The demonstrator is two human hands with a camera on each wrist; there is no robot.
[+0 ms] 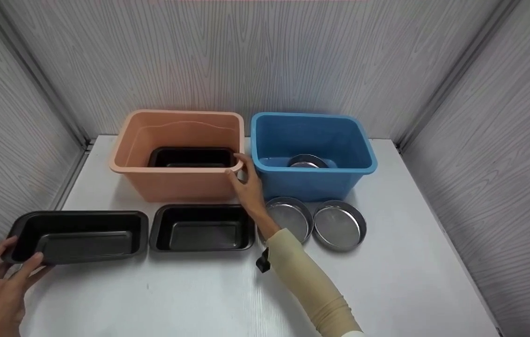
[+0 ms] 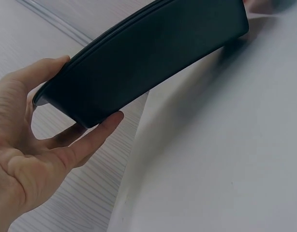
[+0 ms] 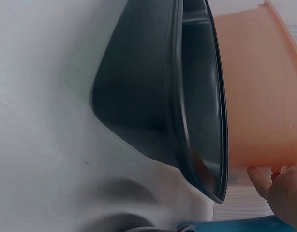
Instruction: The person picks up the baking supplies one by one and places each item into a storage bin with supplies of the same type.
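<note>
My left hand [image 1: 5, 276] is gripping the end of the long black pan [image 1: 77, 235] on the white table [image 1: 410, 281], while my right hand [image 1: 247, 187] is holding the orange tub's [image 1: 178, 154] front corner — another black pan [image 1: 202, 227] is lying between them, two round tins [image 1: 314, 221] sitting before the blue tub [image 1: 312, 152].

White table [image 1: 410, 281], bins [image 1: 178, 154], pans [image 1: 202, 228], tins [image 1: 339, 225]
</note>
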